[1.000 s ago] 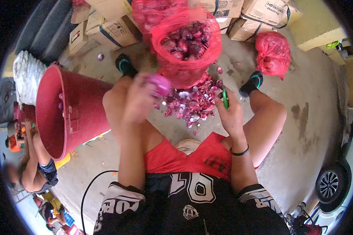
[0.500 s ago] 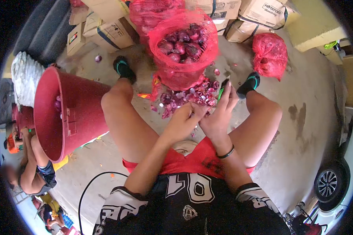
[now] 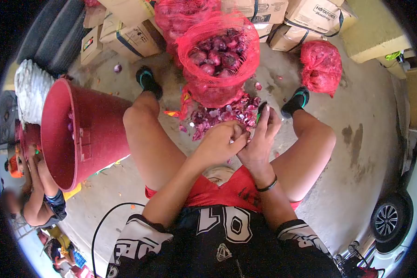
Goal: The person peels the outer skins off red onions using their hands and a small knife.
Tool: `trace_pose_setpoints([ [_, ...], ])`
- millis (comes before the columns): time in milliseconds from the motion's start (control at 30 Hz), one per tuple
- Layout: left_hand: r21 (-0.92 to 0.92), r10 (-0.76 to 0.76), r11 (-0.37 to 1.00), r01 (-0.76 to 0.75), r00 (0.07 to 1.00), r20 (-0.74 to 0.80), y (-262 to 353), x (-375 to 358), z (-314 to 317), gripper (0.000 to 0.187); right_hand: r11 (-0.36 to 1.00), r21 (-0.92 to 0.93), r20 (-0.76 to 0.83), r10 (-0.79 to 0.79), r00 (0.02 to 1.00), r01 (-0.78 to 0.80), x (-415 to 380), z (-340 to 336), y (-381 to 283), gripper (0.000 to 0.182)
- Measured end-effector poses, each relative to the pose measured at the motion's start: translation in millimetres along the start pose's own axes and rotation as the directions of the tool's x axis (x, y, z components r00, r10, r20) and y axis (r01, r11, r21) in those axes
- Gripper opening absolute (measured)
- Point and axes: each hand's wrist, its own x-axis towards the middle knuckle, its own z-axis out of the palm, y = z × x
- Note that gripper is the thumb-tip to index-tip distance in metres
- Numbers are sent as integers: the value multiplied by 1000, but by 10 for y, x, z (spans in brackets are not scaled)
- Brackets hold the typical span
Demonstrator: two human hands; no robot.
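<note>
My left hand is closed, its fingers curled around what looks like a red onion; only a dark sliver shows between the fingers. Against it, my right hand is closed on a small green-handled knife, mostly hidden by the fingers. Both hands meet above my lap. Just beyond them, a heap of purple onion skins lies on the floor. Behind the heap stands an open red mesh sack filled with red onions.
A large red tub with a few onions inside tips open at the left. A tied mesh sack sits at the right. Cardboard boxes line the back. Another person works at far left; a car wheel shows at right.
My left hand has turned slightly and its fingers have shifted toward the right hand. The knife has tilted and is more covered by the right fingers. The view has moved slightly.
</note>
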Motion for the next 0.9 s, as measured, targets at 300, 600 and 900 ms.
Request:
trace_pose_setpoints([
  [300,0,96,995,-96,993,-75,-11,-42,16,26,998,-58,158,33,987,-24,-54,-35,-46,90],
  [600,-110,-196,975,190,980,-43,43,-90,-23,28,998,-33,42,59,997,-58,8,-24,-60,96],
  [900,252,209,962,-100,866,-454,497,870,-997,22,791,268,264,489,832,-550,54,-75,271,66],
])
